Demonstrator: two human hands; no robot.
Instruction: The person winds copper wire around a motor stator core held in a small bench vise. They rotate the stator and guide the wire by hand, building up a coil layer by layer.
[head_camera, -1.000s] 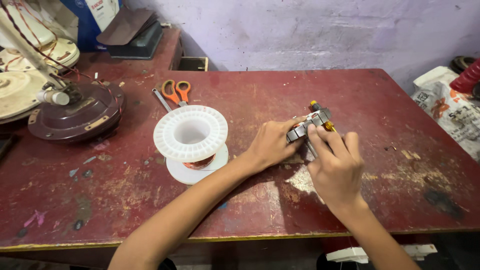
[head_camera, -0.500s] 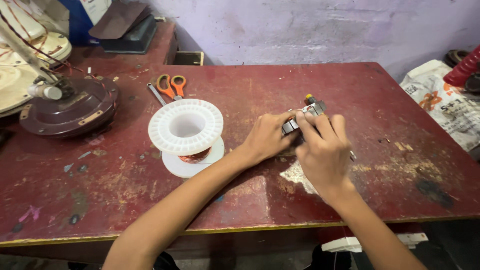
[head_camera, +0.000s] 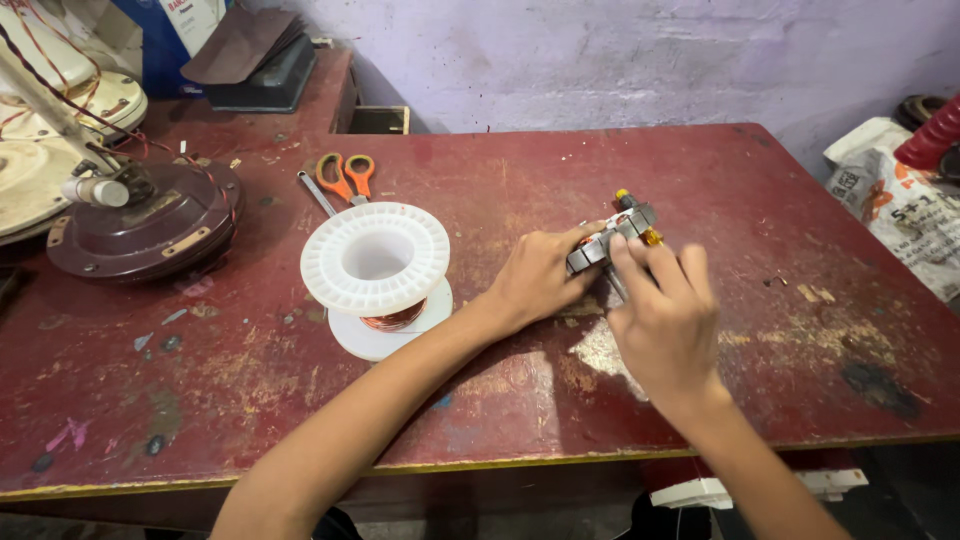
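Two bare forearms reach diagonally across a worn red desk (head_camera: 520, 160) and meet at a small metal motor part (head_camera: 610, 240) lying right of centre. The left hand (head_camera: 540, 280) rests knuckles-up, fingers curled around the part's near-left side. The right hand (head_camera: 665, 325) arches over it from the near side, fingertips (head_camera: 640, 255) pressed together onto its top. A white plastic spool (head_camera: 375, 260) holding copper wire stands just left of the left wrist. Orange-handled scissors (head_camera: 340, 175) lie behind the spool; a brown round fan housing (head_camera: 150, 225) sits at far left.
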